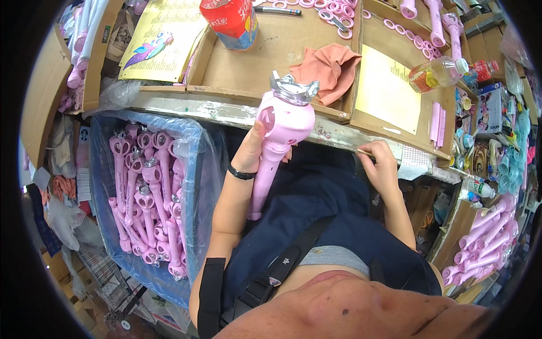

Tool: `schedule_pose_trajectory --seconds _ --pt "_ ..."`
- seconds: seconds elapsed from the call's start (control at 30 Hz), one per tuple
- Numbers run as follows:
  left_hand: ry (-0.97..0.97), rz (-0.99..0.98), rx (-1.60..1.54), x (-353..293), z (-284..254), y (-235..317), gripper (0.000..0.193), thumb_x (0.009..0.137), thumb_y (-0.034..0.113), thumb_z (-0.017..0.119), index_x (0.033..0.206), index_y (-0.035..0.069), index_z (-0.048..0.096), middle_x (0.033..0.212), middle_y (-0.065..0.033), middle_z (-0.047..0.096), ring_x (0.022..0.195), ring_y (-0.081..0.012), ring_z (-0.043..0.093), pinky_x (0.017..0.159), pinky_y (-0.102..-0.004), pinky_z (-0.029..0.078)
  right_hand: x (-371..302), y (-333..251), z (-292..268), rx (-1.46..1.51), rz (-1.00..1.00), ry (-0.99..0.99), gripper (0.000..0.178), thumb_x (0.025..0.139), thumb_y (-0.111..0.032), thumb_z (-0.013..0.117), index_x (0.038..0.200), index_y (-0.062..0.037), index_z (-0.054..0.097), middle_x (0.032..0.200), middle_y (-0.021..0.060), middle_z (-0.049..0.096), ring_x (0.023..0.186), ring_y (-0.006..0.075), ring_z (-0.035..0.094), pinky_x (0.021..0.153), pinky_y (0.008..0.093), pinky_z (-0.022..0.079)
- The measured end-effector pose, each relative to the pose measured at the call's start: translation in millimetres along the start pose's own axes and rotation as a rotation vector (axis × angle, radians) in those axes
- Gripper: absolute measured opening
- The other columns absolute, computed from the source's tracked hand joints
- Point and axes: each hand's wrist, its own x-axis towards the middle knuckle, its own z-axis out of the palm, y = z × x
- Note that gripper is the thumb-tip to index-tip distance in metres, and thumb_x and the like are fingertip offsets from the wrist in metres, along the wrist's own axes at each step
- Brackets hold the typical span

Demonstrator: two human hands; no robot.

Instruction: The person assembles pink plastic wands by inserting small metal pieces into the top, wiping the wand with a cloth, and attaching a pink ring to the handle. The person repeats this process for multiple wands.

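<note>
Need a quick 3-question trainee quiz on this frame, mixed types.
1. True or false: the left hand holds the pink wand toy upright, silver crown on top.
2. What does the right hand pinch? A) thin stick B) bottle C) cloth
3. Fill in: finished wands lie in the blue-lined ___ at the person's left.

Key: 1 true; 2 A; 3 bin.

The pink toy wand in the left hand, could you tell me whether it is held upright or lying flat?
Upright. The left hand grips the pink toy wand at its neck, silver crown on top and handle pointing down toward the lap.
</note>
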Motion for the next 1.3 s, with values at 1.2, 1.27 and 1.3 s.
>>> schedule_pose_trajectory --seconds 1.2,1.27,1.3 --pt "0.253 0.225 0.401 3 27 -10 0.079 0.080 0.046 0.070 0.131 -0.003 0.034 0.123 -0.0113 0.048 0.112 -0.0162 0.047 0.096 -0.0316 0.039 81 -63 19 0.444 -0.252 0.136 0.015 0.073 -0.006 0.073 0.072 -0.0014 0.059 0.069 0.0088 0.056 0.059 0.0201 0.055 0.054 0.0286 0.043" --pt "0.248 0.244 0.400 3 27 -10 0.079 0.080 0.046 0.070 0.131 -0.003 0.033 0.123 -0.0114 0.048 0.112 -0.0161 0.047 0.096 -0.0315 0.039 82 -62 20 0.446 -0.253 0.149 0.015 0.073 -0.007 0.073 0.071 -0.0011 0.059 0.069 0.0088 0.056 0.060 0.0201 0.055 0.054 0.0286 0.043" --pt "0.250 0.257 0.397 3 27 -10 0.080 0.080 0.046 0.070 0.131 -0.003 0.033 0.123 -0.0114 0.048 0.112 -0.0161 0.047 0.096 -0.0314 0.039 82 -63 20 0.459 -0.249 0.138 0.015 0.074 -0.007 0.073 0.071 -0.0010 0.059 0.069 0.0087 0.056 0.059 0.0200 0.055 0.054 0.0286 0.043"
